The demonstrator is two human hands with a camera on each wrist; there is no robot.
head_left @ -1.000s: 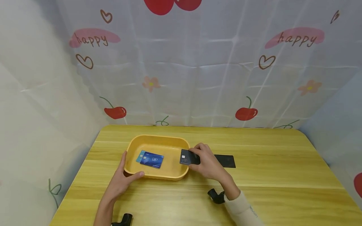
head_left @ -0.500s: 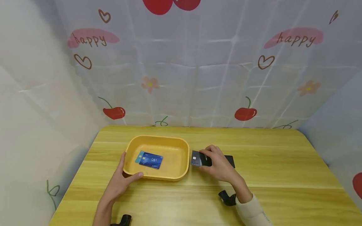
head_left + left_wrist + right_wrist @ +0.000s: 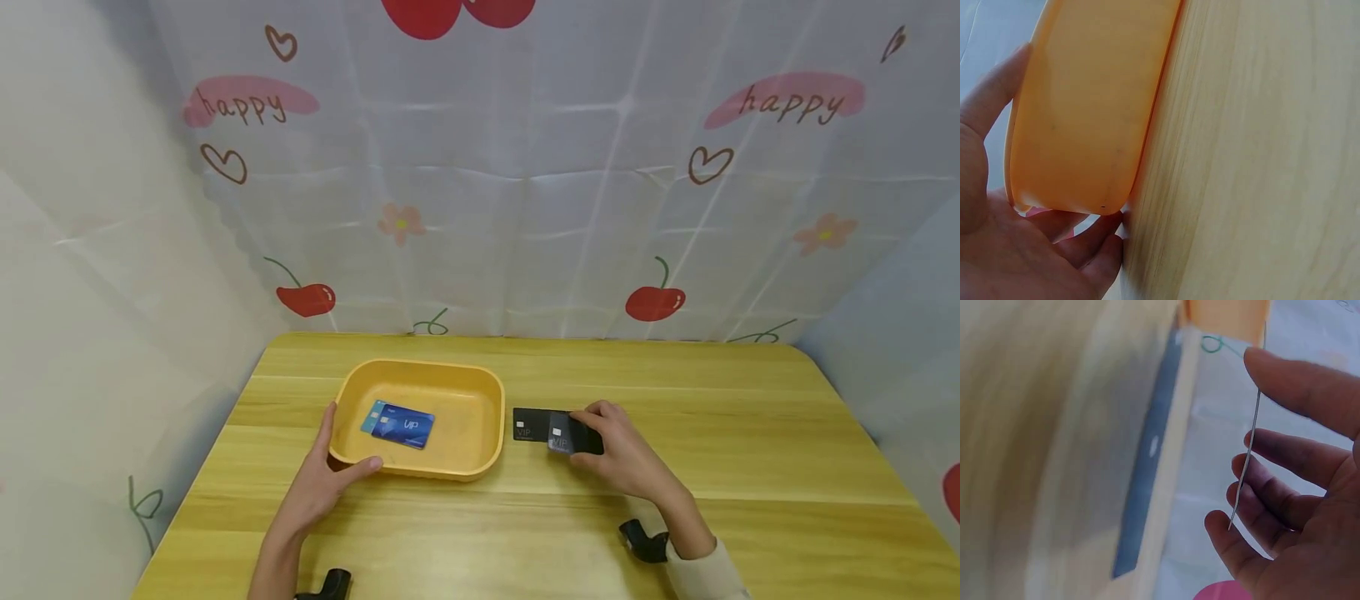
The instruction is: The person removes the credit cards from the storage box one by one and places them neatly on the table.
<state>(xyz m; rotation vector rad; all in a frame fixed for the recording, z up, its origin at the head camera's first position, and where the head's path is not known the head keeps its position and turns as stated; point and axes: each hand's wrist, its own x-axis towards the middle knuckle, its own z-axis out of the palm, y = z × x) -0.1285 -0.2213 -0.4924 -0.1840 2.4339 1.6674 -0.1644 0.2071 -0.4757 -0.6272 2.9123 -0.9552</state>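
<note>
Head view: the right hand (image 3: 626,454) has pulled back from the yellow tray (image 3: 491,400), carrying a dark card (image 3: 564,434) pinched between thumb and fingers. A second ago that card hovered at the tray's rim; now it hangs low over another dark card (image 3: 528,424) lying flat on the table (image 3: 750,433), just right of the tray. So the card did not land in the tray; my read is it's coming out, not going in. The left hand (image 3: 322,479) hasn't budged, thumb and fingers gripping the tray's near corner.

Count: one tray, two dark cards outside it, and in it a blue card (image 3: 403,426) over what looks like a lighter one.

Left wrist view: fingers (image 3: 1094,250) cup the tray (image 3: 1085,106) from below.

Right wrist view: the held card (image 3: 1246,464) shows edge-on between the fingertips, with the table card (image 3: 1147,462) blurred below.
</note>
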